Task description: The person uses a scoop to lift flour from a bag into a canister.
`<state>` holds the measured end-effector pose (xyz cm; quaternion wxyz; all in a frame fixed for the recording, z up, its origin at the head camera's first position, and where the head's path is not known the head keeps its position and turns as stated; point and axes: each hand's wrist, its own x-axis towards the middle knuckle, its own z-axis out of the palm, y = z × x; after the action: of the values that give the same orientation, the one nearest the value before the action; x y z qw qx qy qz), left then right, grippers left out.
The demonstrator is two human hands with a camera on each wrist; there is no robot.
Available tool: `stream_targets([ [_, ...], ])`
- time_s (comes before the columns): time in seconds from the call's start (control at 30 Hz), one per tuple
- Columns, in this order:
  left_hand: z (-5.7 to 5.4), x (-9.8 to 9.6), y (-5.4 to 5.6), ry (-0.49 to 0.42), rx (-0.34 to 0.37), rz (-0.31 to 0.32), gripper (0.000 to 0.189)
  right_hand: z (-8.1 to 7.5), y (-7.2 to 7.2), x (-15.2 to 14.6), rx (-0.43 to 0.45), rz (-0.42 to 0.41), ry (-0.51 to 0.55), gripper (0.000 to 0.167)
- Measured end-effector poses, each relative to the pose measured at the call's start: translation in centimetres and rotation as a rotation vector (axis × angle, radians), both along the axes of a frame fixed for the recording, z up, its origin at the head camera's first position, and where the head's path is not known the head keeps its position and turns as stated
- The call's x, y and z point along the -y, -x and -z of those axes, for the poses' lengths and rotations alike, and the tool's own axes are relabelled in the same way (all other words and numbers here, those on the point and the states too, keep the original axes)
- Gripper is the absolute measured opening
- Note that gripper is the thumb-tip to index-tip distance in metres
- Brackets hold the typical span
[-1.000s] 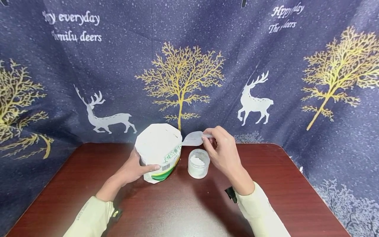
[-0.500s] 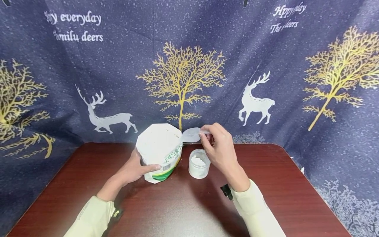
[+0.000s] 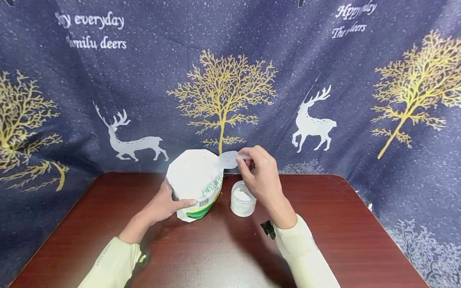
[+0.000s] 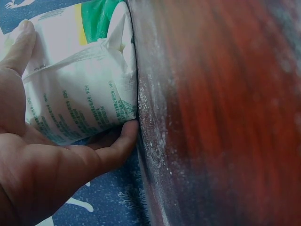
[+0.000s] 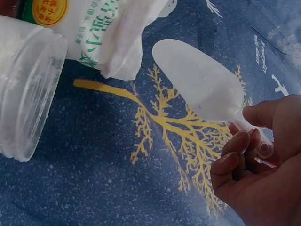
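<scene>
An open-topped white paper bag [image 3: 212,191] with green print and a barcode stands on the table, its mouth facing up. My left hand [image 3: 162,205] grips its left side, thumb across the front; in the left wrist view, fingers reach the bag's bottom edge. Between thumb and fingers, my right hand [image 3: 262,174] pinches the handle of a translucent plastic scoop [image 3: 228,161]. The scoop's tip overlaps the bag's right rim in the head view. From the right wrist, the scoop blade [image 5: 200,80] looks bare. Below the right hand, a clear jar [image 3: 243,208] without a lid holds white powder.
The reddish-brown wooden table [image 3: 201,256] lies under everything. Right behind its far edge hangs a dark blue cloth [image 3: 151,80] printed with trees and deer. White specks dust the table edge [image 4: 150,117] near the bag.
My right hand has moved left and slightly up, bringing the scoop from above the jar to the bag's rim. My left hand, the bag and the jar stay put.
</scene>
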<state>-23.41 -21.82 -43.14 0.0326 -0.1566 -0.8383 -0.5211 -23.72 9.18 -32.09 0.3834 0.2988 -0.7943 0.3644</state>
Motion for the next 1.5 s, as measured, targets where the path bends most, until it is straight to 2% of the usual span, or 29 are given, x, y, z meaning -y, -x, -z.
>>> stream_targets([
  [0.27,0.0,-0.1,0.3,-0.029,-0.024,0.015,0.117,-0.5,-0.1,0.4,0.032,0.008,0.01,0.005],
  [0.97,0.3,0.1,0.2,-0.016,-0.018,0.002,0.116,0.1,0.7,1.9,0.055,-0.022,-0.022,0.004],
  [1.5,0.2,0.0,0.1,-0.018,-0.016,0.001,0.116,0.3,0.9,2.6,0.064,-0.017,-0.092,0.007],
])
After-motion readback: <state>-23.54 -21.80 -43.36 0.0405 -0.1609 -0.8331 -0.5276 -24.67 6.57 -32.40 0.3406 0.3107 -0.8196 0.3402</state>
